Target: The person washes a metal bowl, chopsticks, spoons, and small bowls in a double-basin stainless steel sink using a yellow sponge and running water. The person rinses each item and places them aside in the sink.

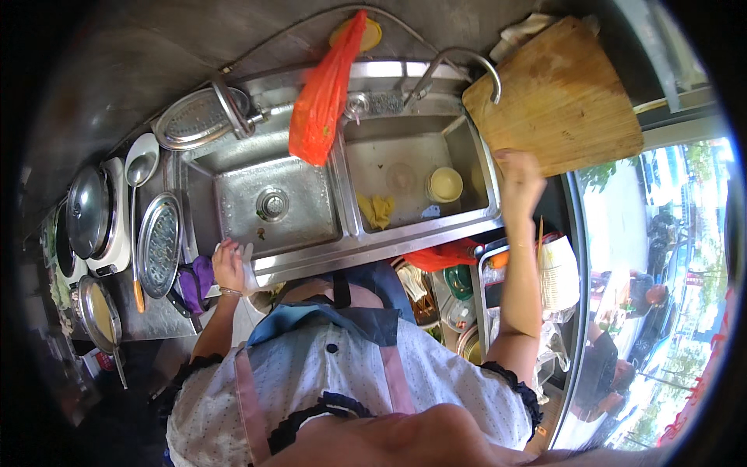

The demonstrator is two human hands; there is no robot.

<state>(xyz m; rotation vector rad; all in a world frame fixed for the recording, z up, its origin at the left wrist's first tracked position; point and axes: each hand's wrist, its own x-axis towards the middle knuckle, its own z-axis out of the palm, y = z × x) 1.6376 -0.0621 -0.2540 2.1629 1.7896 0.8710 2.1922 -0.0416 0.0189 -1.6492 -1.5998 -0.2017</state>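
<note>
A steel double-bowl sink (pixel 350 230) lies before me. My right hand (pixel 519 178) is at the lower left corner of a large wooden cutting board (pixel 560 99), its fingers curled near the edge; whether they grip it I cannot tell. By the sink's front left edge, my left hand (pixel 230 265) has its fingers raised, with something whitish and thin beside them that I cannot make out. The right bowl holds a cream-coloured small bowl (pixel 446 185) and a yellow cloth (pixel 376 210). A red plastic bag (pixel 321 117) hangs over the divider.
A curved faucet (pixel 455 55) rises behind the right bowl. On the left are an oval metal tray (pixel 159 245), a long-handled ladle (pixel 140 166), a lidded pan (pixel 88 211) and a purple cloth item (pixel 197 283). Containers stand below at the right, near a window and stacked white bowls or cups (pixel 557 274).
</note>
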